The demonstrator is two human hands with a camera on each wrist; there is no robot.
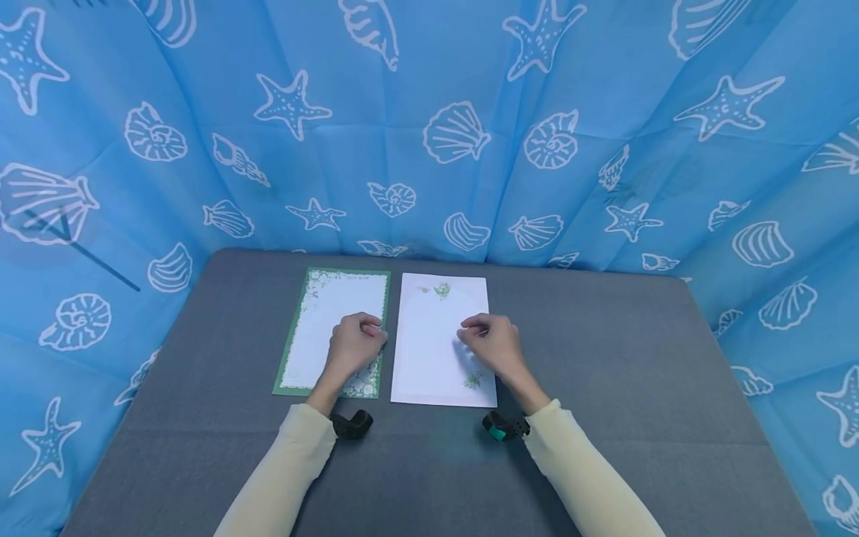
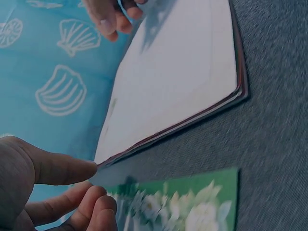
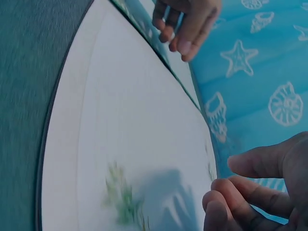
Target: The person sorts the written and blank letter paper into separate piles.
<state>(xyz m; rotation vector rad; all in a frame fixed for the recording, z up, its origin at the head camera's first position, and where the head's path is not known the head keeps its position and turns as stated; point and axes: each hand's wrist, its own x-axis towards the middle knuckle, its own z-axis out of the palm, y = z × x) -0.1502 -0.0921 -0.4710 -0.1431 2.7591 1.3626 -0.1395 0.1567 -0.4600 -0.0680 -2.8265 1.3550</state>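
My left hand [image 1: 356, 344] hovers above the right side of a green-bordered sheet of paper [image 1: 315, 328] with a white floral pattern. Its fingers are loosely bent with nothing between them; a gap shows between thumb and fingers [image 2: 94, 204] in the left wrist view. Over the right edge of a white stack of paper [image 1: 429, 350], printed with small green plants, is my right hand [image 1: 495, 343]. Its thumb and loosely curled fingers [image 3: 224, 204] are also apart and hold nothing. The stack's layered edge shows in the left wrist view, and the hand's shadow falls on its top.
Both papers lie side by side on a grey cloth-covered table [image 1: 604, 373], a narrow strip of cloth between them. Behind and around the table hangs a blue curtain [image 1: 403, 149] with white shells and starfish. Each wrist wears a dark band [image 1: 352, 425].
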